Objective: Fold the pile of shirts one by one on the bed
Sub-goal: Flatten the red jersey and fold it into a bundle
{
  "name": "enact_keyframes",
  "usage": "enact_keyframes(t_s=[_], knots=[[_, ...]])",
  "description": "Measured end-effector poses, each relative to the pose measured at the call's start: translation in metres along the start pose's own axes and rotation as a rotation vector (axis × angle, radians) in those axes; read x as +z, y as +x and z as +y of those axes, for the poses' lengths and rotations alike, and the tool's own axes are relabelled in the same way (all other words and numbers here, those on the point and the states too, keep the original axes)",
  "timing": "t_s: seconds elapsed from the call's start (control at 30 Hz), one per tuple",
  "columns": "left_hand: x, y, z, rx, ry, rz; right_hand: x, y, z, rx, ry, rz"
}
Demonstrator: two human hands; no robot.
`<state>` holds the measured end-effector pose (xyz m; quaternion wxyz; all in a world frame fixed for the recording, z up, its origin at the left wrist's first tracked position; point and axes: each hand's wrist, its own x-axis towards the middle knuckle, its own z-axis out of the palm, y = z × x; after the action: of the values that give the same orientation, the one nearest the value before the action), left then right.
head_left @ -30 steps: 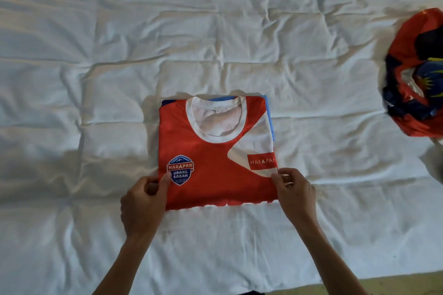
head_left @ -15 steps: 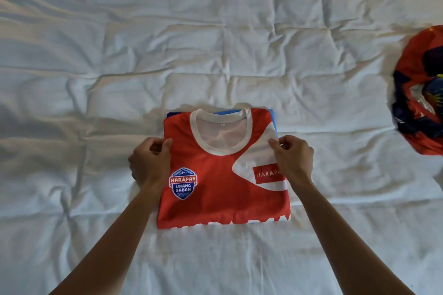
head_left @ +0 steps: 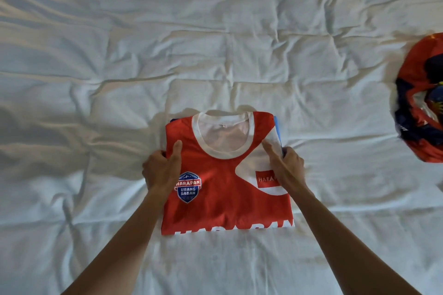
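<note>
We hold the folded red shirt [head_left: 225, 175] by its two sides: our left hand [head_left: 161, 170] grips the left edge with the thumb laid flat on top and the fingers tucked under, and our right hand [head_left: 288, 167] grips the right edge the same way, thumb pressed near the collar. A second ago both hands pinched the bottom corners; now they sit higher, beside the neckline, and the hem lies free. We judge this shirt finished and about to be lifted or squared onto the blue garment [head_left: 278, 132] peeking out beneath it. The shirt lies near the middle of the white bed [head_left: 119, 55], collar pointing away from us, hem towards us, its long axis running from us towards the far side. The unfolded pile [head_left: 422, 108] waits well apart at the right edge.
</note>
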<state>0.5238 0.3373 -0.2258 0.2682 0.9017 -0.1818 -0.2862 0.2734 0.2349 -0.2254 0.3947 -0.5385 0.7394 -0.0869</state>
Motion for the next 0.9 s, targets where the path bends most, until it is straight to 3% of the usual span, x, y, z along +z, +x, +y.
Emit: enact_keyframes(t_s=[0.17, 0.4, 0.63, 0.9], knots=[[0.006, -0.005, -0.015, 0.161, -0.162, -0.121, 0.012, -0.01, 0.01, -0.147, 0.061, 0.007], [-0.023, -0.019, 0.014, 0.439, -0.209, -0.05, -0.006, -0.04, -0.021, -0.233, 0.22, 0.058], [-0.147, -0.041, 0.14, 0.713, -0.23, 0.014, -0.123, -0.1, -0.15, -0.362, 0.288, 0.166], [-0.324, -0.102, 0.295, 0.85, -0.268, 0.098, -0.273, -0.183, -0.323, -0.603, 0.28, 0.313]])
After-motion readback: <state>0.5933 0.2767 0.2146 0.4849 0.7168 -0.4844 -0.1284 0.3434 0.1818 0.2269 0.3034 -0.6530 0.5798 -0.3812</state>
